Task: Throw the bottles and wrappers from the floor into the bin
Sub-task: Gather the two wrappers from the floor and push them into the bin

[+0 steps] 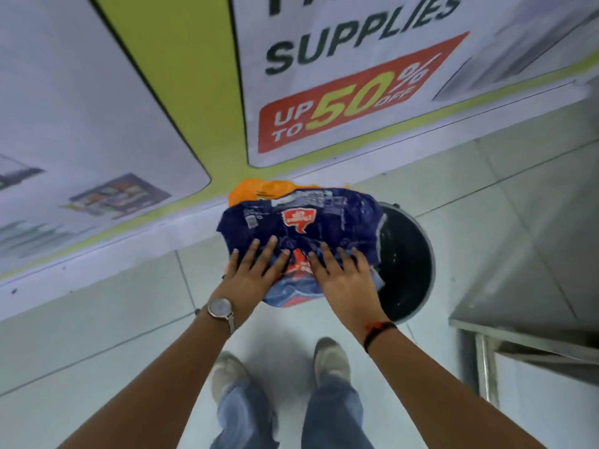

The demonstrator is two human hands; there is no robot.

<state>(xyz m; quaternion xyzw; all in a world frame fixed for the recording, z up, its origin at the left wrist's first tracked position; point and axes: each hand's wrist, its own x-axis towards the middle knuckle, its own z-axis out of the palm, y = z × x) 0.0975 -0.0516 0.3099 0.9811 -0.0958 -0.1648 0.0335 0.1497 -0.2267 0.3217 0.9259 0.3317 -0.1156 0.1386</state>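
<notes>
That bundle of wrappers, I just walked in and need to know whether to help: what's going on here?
A person is standing on the tiled floor, holding a dark blue wrapper with both hands, left hand and right hand pressed on top of it. An orange wrapper peeks out behind. The bundle is beside the wall poster, partly over the black bin, but has not been dropped in yet.

Pale tiled floor (113,319); black bin (411,264), metal table leg (483,367) on it.
</notes>
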